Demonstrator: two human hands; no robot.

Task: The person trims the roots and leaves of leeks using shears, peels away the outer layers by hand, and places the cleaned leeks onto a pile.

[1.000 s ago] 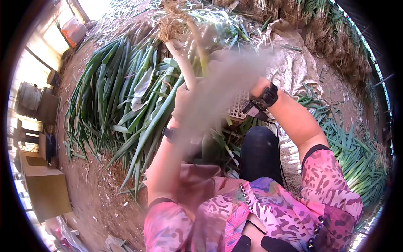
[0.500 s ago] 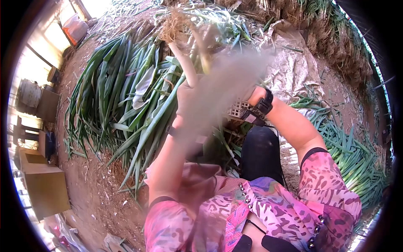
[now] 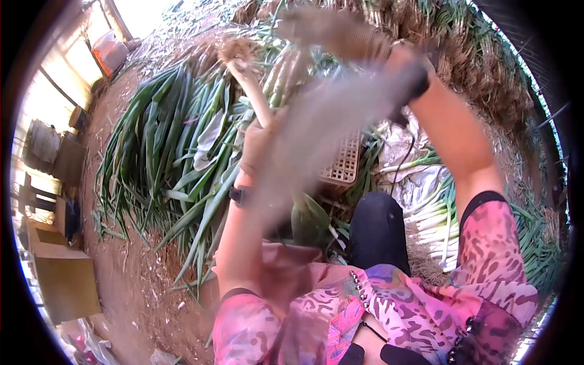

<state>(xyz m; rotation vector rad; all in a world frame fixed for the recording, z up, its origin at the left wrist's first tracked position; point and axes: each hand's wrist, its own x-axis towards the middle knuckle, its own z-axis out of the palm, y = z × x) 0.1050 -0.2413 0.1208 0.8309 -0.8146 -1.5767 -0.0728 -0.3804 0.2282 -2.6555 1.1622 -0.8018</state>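
We sit low over a dirt floor (image 3: 131,280), and the biggest thing on it is the pile of long leaves (image 3: 164,146) to our left, green blades lying side by side and fanned toward us. To our right, past the black-clad knee (image 3: 377,234), a smaller row of trimmed stalks (image 3: 435,222) lies with the white ends together, partly on a pale sheet (image 3: 413,182). A cardboard box (image 3: 64,283) stands well apart at the far left edge. Just beyond the knee, between the two heaps, a white lattice crate (image 3: 345,159) sits on the ground.

Our left hand (image 3: 258,149) is raised in front of the pile. Its fingers are wrapped tight around the white shaft of one green onion (image 3: 252,91), held nearly upright and tilted a little to the left. Its tuft of brown roots is at the top and its leaves hang down toward our lap.

Our right hand (image 3: 398,61) is lifted high, above and to the right of the left one. It is smeared by motion, so we cannot tell whether its fingers are apart or closed on anything. A blurred pale streak runs between the two hands, and we cannot make out what it is.

A dark band (image 3: 239,194) circles the left wrist.
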